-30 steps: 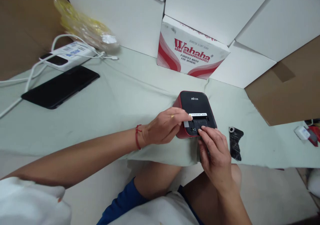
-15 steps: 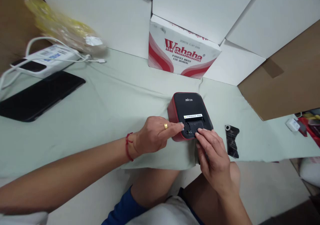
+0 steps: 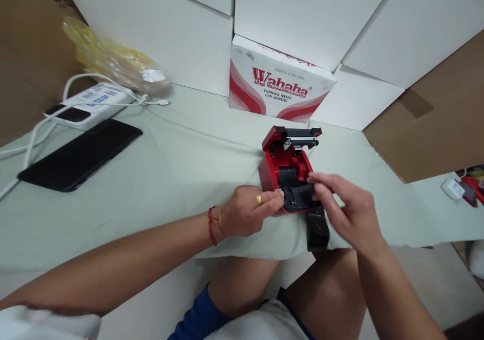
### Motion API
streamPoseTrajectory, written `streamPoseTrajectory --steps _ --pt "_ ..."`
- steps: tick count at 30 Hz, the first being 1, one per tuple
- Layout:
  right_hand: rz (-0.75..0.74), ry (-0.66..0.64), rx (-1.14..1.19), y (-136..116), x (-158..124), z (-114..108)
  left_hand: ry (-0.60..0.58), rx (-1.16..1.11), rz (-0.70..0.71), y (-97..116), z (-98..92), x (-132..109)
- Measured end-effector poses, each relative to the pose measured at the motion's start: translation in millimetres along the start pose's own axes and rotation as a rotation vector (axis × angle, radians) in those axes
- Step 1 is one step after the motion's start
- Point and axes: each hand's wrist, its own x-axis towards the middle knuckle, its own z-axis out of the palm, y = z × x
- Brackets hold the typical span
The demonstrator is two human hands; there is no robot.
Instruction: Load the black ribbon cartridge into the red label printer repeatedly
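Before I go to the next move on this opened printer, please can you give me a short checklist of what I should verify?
1. Lid of the printer stands open: ok.
2. Printer sits upright on the cloth: ok.
3. Left hand steadies the printer at its front edge: ok.
4. Black part inside the printer is seated correctly: cannot tell, the right hand covers it partly.
5. Black block at the printer's front is attached or loose: cannot tell.
6. Phone lies apart from both hands: ok.
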Motion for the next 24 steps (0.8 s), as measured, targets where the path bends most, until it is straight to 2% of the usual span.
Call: streamPoseTrajectory --steps 1,3,5,6,9,11,14,16,18,20,21,22,24 --pt "0.037 -0.075 -0.067 2 17 -1 0.007 0.007 0.022 0 1.0 0" --pt "0.078 -0.328 -0.270 7 51 4 0.022 0.014 0.050 1 2.4 -1" --pt "0.091 -0.562 -0.449 10 79 18 0.034 0.018 0.061 0 2.3 -2" --pt "0.091 -0.633 -0.502 11 89 26 0.038 0.024 0.061 0 1.6 -2" --pt "0.095 -0.690 -0.544 10 104 44 0.073 0.063 0.031 -1 -2.1 -1" --pt "0.111 -0.695 -0.553 6 102 41 0.119 0.104 -0.058 -2 -4.4 1" --pt "0.106 -0.621 -0.463 2 84 3 0.085 0.191 -0.186 -6 -4.1 2" --pt "0.112 -0.511 -0.295 5 67 -40 0.022 0.215 -0.210 -8 -1.0 1" --pt "0.202 -0.441 -0.170 17 48 -87 -0.004 0.189 -0.242 -10 2.5 0" --pt "0.345 -0.519 -0.201 37 32 -124 -0.005 0.130 -0.300 -11 4.1 0" --pt "0.387 -0.588 -0.203 50 25 -134 -0.008 0.096 -0.324 -11 3.8 0" --pt "0.414 -0.664 -0.196 62 20 -138 -0.013 0.063 -0.339 -11 2.9 1" --pt "0.438 -0.801 -0.156 85 11 -128 -0.020 0.026 -0.354 -12 0.2 1"
